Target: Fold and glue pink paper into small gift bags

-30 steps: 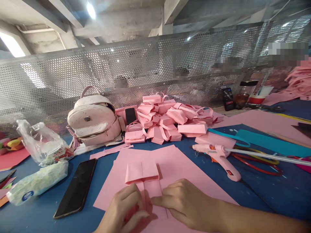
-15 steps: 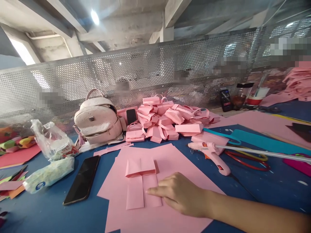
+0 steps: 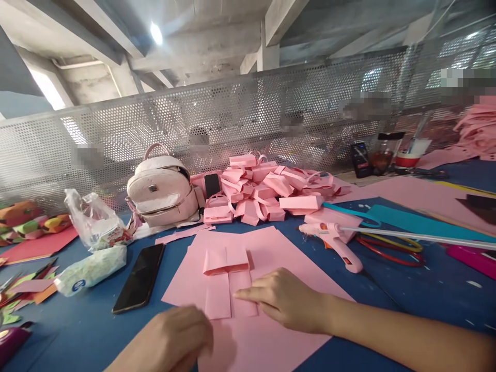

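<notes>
Table: blue surface [image 3: 89, 330], with small pale specks at the right side; large pink sheets [image 3: 298, 258] lie overlapped at the front.
Room: concrete ceiling [image 3: 217, 31] with beams and a bright lamp [image 3: 156, 33]; a perforated metal screen [image 3: 240, 108] stands behind the table.
Backpack: pale backpack [image 3: 163, 194], upright near the screen, its top gaping; contents cannot be made out.
Plastic bag: clear bag [image 3: 91, 217] with something white and red in its lower part; a soft printed packet [image 3: 93, 271] lies just in front.
Jar: dark-lidded jar [image 3: 383, 155] with reddish-brown contents; beside it, a red and white cup [image 3: 408, 159] holding slender items.
Folded paper: pink folded piece [image 3: 217, 297], on the sheets between the hands, its upper end raised in a box-like fold.
Right hand: right hand [image 3: 284, 302], index finger extended onto the piece's right flap, other fingers curled; whether they pinch anything cannot be told.
Left hand: left hand [image 3: 174, 338], blurred, fingers bent and close together, near the piece's lower left; whether it pinches anything cannot be told.
Glue gun: pink glue gun [image 3: 335, 240], lying on its side right of the sheets.
</notes>
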`<state>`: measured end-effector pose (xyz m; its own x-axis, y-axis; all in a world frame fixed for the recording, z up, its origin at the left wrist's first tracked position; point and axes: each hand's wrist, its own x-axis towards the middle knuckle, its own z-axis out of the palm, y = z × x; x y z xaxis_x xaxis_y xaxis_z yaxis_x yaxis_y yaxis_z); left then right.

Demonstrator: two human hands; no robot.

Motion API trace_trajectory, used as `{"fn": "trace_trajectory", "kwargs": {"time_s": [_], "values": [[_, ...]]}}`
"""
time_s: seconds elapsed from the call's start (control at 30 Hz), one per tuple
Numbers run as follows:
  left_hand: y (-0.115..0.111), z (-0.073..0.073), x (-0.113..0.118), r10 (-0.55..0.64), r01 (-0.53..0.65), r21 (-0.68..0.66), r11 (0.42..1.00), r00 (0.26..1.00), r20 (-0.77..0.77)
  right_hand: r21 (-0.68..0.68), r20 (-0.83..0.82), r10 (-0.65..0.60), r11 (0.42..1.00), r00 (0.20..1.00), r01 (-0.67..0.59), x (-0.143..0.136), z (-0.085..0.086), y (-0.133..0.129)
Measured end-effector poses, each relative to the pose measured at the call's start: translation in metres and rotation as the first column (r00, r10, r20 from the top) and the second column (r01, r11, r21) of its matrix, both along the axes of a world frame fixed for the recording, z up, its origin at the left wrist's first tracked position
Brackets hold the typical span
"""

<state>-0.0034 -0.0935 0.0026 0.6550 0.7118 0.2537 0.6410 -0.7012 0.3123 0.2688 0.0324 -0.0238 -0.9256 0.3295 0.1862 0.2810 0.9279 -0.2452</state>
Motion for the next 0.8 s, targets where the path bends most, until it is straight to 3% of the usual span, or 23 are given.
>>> {"fn": "trace_trajectory", "kwargs": {"time_s": [0.07, 0.13, 0.2, 0.3, 0.43, 0.57, 0.7, 0.8], "values": [[0.017, 0.005, 0.009, 0.029, -0.018, 0.145, 0.989, 0.997, -0.075, -0.001, -0.006, -0.011, 1.000, 1.000, 0.011, 0.000, 0.002, -0.001], [0.031, 0.002, 0.019, 0.049, -0.008, 0.339, 0.941, 0.993, -0.110, -0.010, -0.015, -0.025, 1.000, 1.000, 0.024, 0.000, 0.003, -0.003], [0.041, -0.010, 0.030, 0.105, 0.015, 0.502, 0.865, 0.972, -0.210, -0.016, -0.025, -0.041, 0.999, 0.999, 0.040, 0.000, 0.004, -0.004], [0.050, -0.031, 0.043, 0.213, 0.018, 0.645, 0.764, 0.936, -0.279, -0.012, -0.033, -0.065, 0.998, 0.997, 0.065, -0.001, 0.002, -0.005], [0.055, -0.047, 0.052, 0.294, -0.062, 0.715, 0.696, 0.934, -0.205, -0.011, -0.042, -0.075, 0.997, 0.996, 0.074, -0.001, -0.003, -0.004], [0.059, -0.055, 0.052, 0.287, -0.108, 0.741, 0.662, 0.951, -0.118, -0.021, -0.029, -0.070, 0.997, 0.997, 0.070, -0.002, -0.006, -0.002], [0.065, -0.062, 0.049, 0.238, -0.145, 0.736, 0.661, 0.971, -0.023, -0.049, 0.007, -0.074, 0.996, 0.997, 0.075, -0.003, -0.004, 0.000], [0.068, -0.061, 0.044, 0.200, -0.095, 0.738, 0.669, 0.978, -0.055, -0.050, 0.017, -0.078, 0.996, 0.997, 0.079, -0.003, -0.002, 0.001]]}}
